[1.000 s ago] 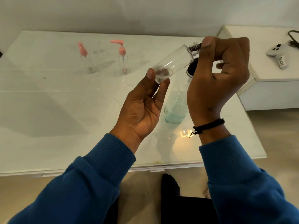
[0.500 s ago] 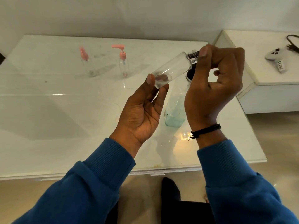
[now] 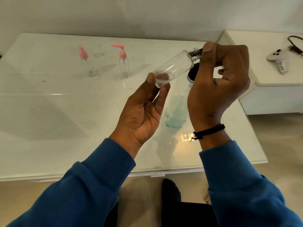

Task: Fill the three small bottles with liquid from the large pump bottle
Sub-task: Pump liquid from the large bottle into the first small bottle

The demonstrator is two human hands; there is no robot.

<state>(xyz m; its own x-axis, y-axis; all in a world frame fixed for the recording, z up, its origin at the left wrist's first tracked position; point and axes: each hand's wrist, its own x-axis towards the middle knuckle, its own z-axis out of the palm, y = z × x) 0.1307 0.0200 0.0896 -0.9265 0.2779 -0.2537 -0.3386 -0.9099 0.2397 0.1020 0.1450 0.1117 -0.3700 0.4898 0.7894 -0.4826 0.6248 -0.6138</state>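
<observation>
Glossy white table (image 3: 49, 112), white side cabinet (image 3: 270, 99), pale wall (image 3: 147, 13), beige floor (image 3: 278, 136).

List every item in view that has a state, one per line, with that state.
small clear bottle: held tilted in the air, looks empty, neck at the right hand
left hand: fingertips pinch the bottle's base
right hand: grips the bottle's neck end
large bottle: upright on the table, bluish liquid low inside
two pink-topped bottles: upright, capped, look empty
game controller: lying on the side unit
</observation>
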